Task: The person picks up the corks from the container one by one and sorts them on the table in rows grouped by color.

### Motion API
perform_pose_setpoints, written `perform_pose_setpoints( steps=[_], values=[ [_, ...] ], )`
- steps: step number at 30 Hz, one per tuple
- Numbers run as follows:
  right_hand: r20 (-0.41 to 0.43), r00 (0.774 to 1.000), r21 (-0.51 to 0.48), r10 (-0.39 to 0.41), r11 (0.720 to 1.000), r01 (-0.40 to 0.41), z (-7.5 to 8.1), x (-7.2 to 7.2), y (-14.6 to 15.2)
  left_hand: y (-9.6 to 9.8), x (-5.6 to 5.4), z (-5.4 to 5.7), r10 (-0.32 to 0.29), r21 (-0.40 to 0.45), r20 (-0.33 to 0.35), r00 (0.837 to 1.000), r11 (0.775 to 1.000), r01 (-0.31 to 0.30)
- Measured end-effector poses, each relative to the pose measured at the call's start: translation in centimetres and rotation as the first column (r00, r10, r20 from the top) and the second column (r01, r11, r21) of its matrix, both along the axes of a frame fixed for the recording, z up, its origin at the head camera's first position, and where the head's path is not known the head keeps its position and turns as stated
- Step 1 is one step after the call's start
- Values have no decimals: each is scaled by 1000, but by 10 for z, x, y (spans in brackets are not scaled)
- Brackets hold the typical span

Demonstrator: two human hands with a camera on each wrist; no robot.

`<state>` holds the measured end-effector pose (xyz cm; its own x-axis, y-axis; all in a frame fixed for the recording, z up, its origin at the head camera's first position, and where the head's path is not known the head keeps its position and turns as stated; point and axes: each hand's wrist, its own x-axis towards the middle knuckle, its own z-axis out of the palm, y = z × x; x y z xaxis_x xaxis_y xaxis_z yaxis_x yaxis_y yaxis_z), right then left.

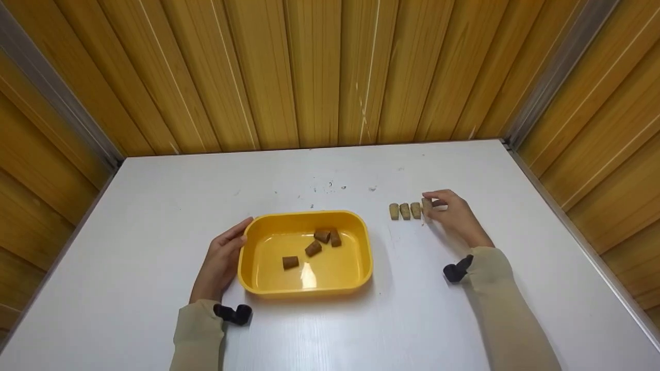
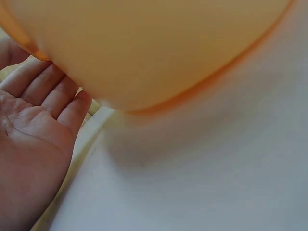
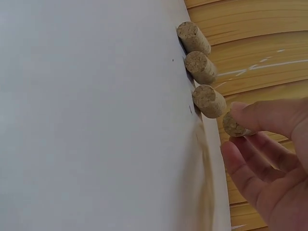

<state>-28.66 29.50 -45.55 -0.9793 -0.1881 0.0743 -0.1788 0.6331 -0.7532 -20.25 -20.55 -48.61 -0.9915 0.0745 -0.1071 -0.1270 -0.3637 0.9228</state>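
My right hand point(image 1: 455, 214) pinches a light cork point(image 3: 233, 125) between thumb and fingers, at the right end of a short row. Beside it three more light corks point(image 1: 405, 211) lie side by side on the table; their speckled round ends face the right wrist view. At the left, my left hand point(image 1: 221, 260) holds the side of a yellow plastic tray point(image 1: 307, 292), thumb at the rim and fingers against the outer wall. Several darker brown cork-shaped pieces point(image 1: 291, 262) lie scattered inside the tray.
The white table point(image 1: 170, 206) has small dark specks and marks point(image 1: 330, 185) beyond the tray. Yellow wood-look panels point(image 1: 309, 77) close off its back and sides. A black wrist mount point(image 1: 234, 314) sits at each sleeve cuff.
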Motion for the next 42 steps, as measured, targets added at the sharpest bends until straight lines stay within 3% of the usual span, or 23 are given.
perform_pose_setpoints(
  steps=[11,42],
  values=[
    [112,993,64,-20,998,13,0,1,4,0,-1,-1,-10,4,9,1000,1000,10],
    [223,974,65,-32,998,18,1,1,9,-1,0,0,-18,0,-9,1000,1000,18]
  ],
)
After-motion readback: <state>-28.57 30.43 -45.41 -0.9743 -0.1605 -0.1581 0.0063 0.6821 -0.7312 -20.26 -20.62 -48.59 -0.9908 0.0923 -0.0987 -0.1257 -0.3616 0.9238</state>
